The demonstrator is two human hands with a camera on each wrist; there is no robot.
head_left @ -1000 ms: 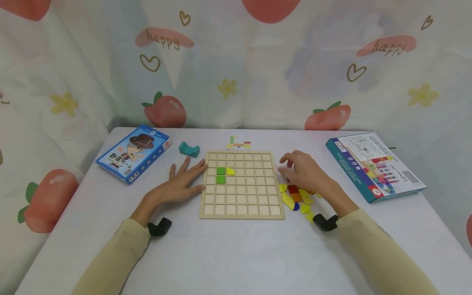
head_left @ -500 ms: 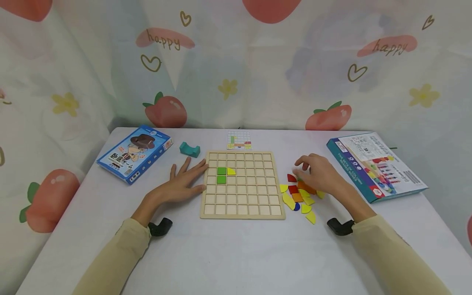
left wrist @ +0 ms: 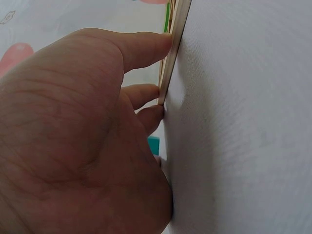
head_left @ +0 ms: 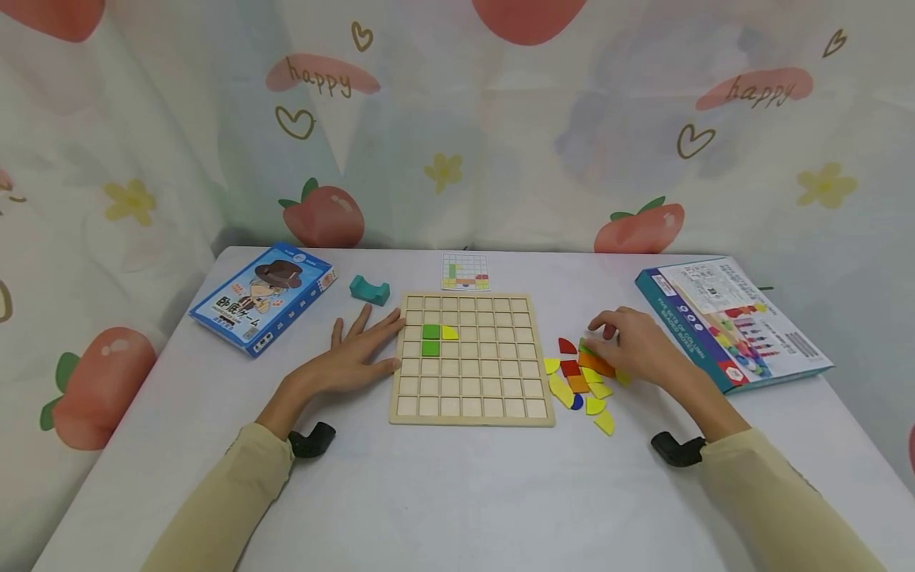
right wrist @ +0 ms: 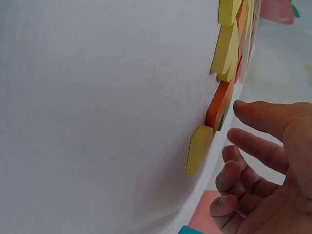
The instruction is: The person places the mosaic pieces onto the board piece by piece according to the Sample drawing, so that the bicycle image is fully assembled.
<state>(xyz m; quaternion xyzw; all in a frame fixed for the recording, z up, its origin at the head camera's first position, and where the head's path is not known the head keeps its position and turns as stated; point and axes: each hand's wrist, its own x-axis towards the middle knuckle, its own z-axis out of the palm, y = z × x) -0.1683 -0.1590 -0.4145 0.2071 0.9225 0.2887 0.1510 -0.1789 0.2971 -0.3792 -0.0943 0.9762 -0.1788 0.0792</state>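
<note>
A wooden grid board [head_left: 472, 357] lies on the table, with two green squares [head_left: 431, 348] and a yellow quarter-round piece [head_left: 449, 333] in its cells. Against its left edge rests my left hand [head_left: 346, 357], fingers spread; thumb and fingertips touch the board's side [left wrist: 176, 53] in the left wrist view. My right hand [head_left: 636, 342] hovers at the far side of a loose heap of coloured pieces. Nothing sits between its parted thumb and loosely bent fingers in the right wrist view. An orange piece [right wrist: 220, 105], a green piece [right wrist: 224, 117] and a yellow piece [right wrist: 200, 148] lie near its fingertips.
Behind the board lies a small pattern card [head_left: 465, 272]. A teal curved block [head_left: 369, 290] and a blue game box [head_left: 263, 298] are at the left. The right side holds a teal-edged box [head_left: 736, 322]. Several yellow pieces [head_left: 561, 390] lie beside the board.
My right hand has moved right, away from the board, and lies over the far right of the heap, uncovering red and orange pieces. My left hand stays at the board's edge.
</note>
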